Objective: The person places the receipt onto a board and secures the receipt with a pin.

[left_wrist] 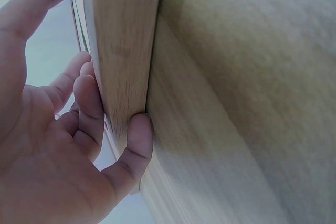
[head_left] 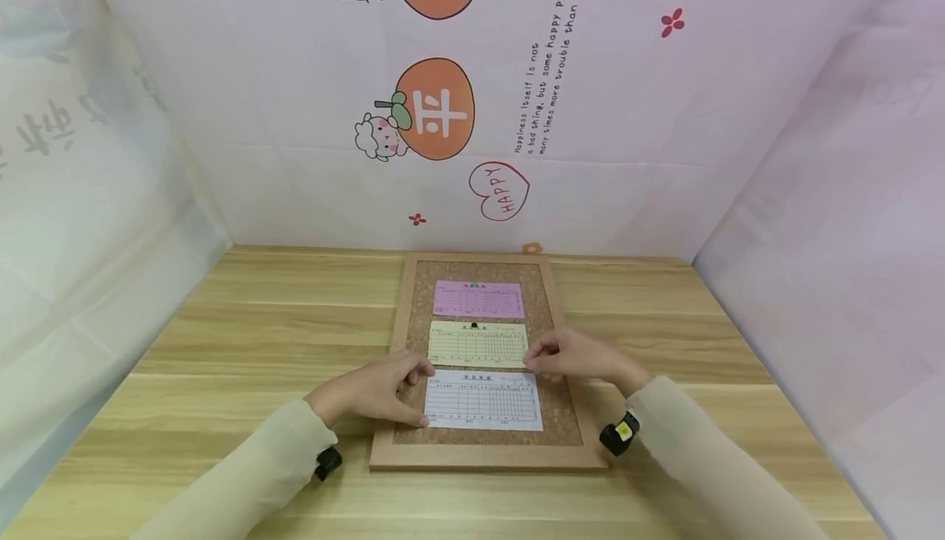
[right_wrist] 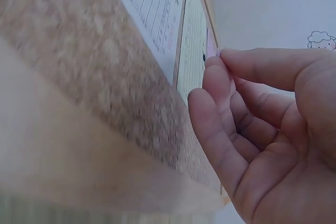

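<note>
A white printed slip (head_left: 483, 400) lies lowest on a cork board (head_left: 483, 437). At its left edge my left hand (head_left: 376, 388) rests with thumb and index finger spread to its lower and upper corners. One finger of that hand touches the board's wooden side in the left wrist view. A yellow slip (head_left: 478, 345) with a black pin (head_left: 474, 325) lies above. By its lower right corner is my right hand (head_left: 572, 355), thumb and index fingertips (right_wrist: 214, 66) together; whether anything small is between them cannot be made out.
A pink slip (head_left: 477, 299) with a green pin (head_left: 474, 283) is highest on the board. The board's pale wooden frame (head_left: 487, 458) lies on a wood-grain table (head_left: 295, 302). Printed cloth (head_left: 613, 113) hangs behind and at both sides.
</note>
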`<state>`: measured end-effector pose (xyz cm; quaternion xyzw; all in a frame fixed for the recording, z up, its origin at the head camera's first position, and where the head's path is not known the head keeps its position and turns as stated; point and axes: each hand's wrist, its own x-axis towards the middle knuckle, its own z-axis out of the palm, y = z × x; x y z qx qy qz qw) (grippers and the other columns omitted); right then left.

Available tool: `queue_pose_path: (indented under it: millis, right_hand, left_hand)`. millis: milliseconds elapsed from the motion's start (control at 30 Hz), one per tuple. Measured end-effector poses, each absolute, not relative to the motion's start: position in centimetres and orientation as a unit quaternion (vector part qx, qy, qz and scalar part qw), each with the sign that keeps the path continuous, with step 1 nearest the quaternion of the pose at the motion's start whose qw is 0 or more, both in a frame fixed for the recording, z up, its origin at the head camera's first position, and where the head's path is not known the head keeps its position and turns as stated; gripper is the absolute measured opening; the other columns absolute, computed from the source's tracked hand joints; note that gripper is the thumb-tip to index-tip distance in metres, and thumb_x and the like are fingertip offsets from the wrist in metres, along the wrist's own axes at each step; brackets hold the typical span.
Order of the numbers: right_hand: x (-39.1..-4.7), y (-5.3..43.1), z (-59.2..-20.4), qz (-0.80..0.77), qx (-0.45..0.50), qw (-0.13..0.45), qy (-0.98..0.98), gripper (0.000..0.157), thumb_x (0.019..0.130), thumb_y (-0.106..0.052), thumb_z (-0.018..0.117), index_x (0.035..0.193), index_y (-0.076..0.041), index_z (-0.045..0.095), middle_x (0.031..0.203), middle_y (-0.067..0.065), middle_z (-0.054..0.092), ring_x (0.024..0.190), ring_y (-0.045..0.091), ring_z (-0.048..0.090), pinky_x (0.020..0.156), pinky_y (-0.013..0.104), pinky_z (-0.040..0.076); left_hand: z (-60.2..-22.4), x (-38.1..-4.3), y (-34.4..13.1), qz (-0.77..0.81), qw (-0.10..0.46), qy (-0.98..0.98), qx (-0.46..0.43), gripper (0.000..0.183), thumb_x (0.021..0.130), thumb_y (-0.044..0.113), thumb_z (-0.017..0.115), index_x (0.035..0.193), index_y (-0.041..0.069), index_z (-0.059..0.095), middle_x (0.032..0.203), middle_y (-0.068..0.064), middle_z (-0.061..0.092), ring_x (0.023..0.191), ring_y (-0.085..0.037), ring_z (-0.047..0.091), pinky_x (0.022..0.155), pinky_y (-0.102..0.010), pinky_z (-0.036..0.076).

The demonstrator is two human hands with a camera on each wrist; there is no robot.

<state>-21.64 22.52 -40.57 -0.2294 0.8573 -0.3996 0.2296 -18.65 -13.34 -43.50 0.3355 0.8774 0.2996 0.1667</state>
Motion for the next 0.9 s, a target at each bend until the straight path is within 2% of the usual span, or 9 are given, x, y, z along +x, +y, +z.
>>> queue_pose_path:
  millis: [333,733,900]
  right_hand:
    - [-22.3,20.5,-41.1,-0.418,-0.238,0.245,0.842,0.018,0.098,-0.018,0.065,0.106,-0.003,0.072,0.085,0.012,0.066,0.077,0.023,0.061,0.073,0.038,0.056]
    - [-22.5,18.3,-41.8,-0.438,-0.226,0.273,0.826,0.018,0.097,-0.018,0.067,0.105,-0.002,0.073,0.083,0.007,0.067,0.076,0.016,0.061,0.07,0.032,0.055]
    - [-22.6,17.7,-42.2,-0.449,-0.216,0.282,0.82,0.018,0.097,-0.016,0.067,0.106,-0.001,0.072,0.081,0.008,0.067,0.071,0.015,0.06,0.065,0.028,0.054]
  left_hand:
    - [-43.5,-18.7,-13.3,0.3,0.163,0.876,0.342,0.068,0.08,0.04,0.084,0.13,0.005,0.053,0.103,-0.003,0.049,0.091,-0.018,0.046,0.077,-0.031,0.044]
    - [-43.4,-18.7,-13.4,0.3,0.166,0.875,0.341,0.069,0.08,0.039,0.084,0.131,0.004,0.053,0.102,-0.002,0.048,0.09,-0.017,0.045,0.076,-0.031,0.043]
    - [-43.4,-18.7,-13.3,0.298,0.164,0.875,0.345,0.068,0.08,0.039,0.084,0.131,0.004,0.053,0.102,-0.002,0.048,0.09,-0.017,0.045,0.076,-0.031,0.043]
